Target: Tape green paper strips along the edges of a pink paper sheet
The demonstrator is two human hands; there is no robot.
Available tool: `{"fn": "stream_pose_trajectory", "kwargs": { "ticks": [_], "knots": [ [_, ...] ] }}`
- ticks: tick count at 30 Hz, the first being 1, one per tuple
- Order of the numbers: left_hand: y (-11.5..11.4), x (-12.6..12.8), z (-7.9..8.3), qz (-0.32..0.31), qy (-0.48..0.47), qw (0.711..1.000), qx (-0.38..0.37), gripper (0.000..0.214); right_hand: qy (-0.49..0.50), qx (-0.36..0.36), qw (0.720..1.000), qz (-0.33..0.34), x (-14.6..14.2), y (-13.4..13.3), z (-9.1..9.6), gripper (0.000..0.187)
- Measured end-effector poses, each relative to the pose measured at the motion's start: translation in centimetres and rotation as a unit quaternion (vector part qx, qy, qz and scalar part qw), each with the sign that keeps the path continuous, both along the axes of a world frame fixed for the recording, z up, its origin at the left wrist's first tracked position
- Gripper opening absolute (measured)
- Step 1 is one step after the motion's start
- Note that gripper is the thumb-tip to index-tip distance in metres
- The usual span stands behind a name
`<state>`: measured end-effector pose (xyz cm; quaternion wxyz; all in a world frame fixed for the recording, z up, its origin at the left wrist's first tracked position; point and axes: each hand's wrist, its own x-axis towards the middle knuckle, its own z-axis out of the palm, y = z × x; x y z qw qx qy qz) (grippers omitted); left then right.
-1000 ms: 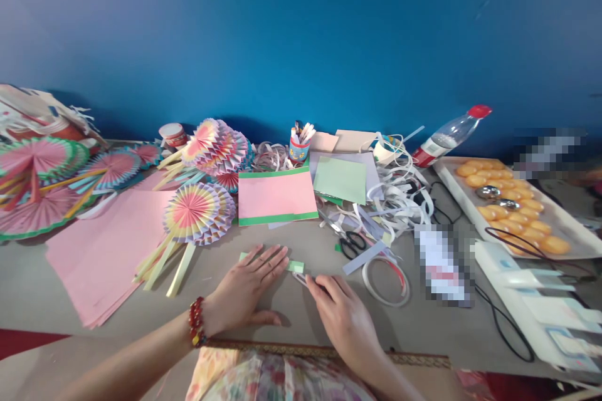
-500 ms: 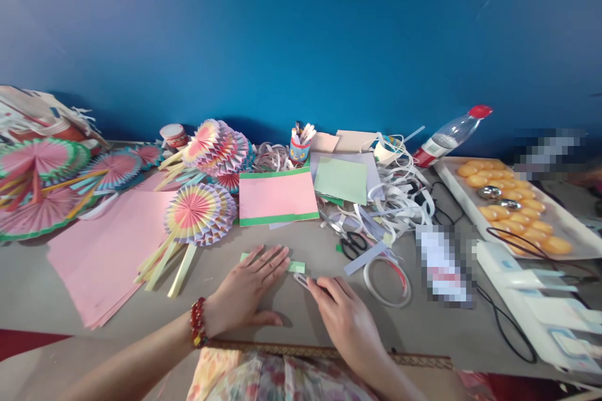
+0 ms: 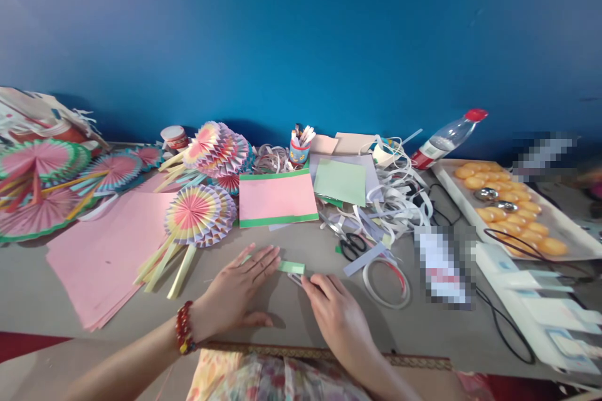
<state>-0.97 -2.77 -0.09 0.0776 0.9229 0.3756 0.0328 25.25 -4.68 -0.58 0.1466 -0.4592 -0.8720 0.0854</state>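
My left hand (image 3: 249,285) lies flat on the table, fingers stretched out over a narrow light green paper strip (image 3: 292,267). The strip's right end shows beyond the fingertips, and part of it is hidden beneath them. Just right of it, my right hand (image 3: 336,310) is closed round a small pale tool with a rounded, loop-like tip (image 3: 295,278). That tip rests at the strip's lower edge; my fingers cover the rest, so its exact kind is unclear. Above the hands lies a pink paper sheet with green borders (image 3: 277,197).
Pleated paper fans (image 3: 195,213) and pink sheets (image 3: 113,250) lie on the left. Scissors (image 3: 352,245), a tape roll (image 3: 367,285), white paper strips (image 3: 399,207) and a bottle (image 3: 446,141) are to the right. Farther right are a tray (image 3: 580,244) and a power strip (image 3: 508,288).
My left hand has slid slightly left, uncovering more of the green strip. My right hand and the pale tool have shifted a little left and down.
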Motion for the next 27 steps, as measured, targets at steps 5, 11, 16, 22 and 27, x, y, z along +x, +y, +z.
{"fn": "stream_pose_trajectory", "kwargs": {
  "ticks": [5, 11, 16, 22, 27],
  "knots": [
    [0.0, -0.5, -0.2, 0.001, -0.001, 1.000, -0.011, 0.100, -0.008, 0.000, 1.000, -0.001, -0.6, 0.0, -0.1, 0.035],
    [-0.1, -0.3, -0.3, 0.002, -0.006, 1.000, -0.007, 0.101, -0.006, 0.010, 1.000, -0.001, -0.8, 0.0, -0.2, 0.033],
    [-0.1, -0.5, -0.5, 0.000, -0.014, 1.000, 0.000, 0.101, -0.010, 0.006, 1.000, -0.001, -1.2, -0.1, -0.2, 0.034],
    [0.0, -0.4, -0.7, -0.005, -0.020, 1.000, -0.007, 0.101, 0.002, -0.004, 1.000, -0.002, -2.5, 0.0, -0.4, 0.033],
    [0.1, -0.6, -0.3, -0.006, -0.026, 0.999, -0.019, 0.102, 0.010, -0.010, 1.000, 0.001, -3.0, 0.1, -0.4, 0.035]
  ]
}}
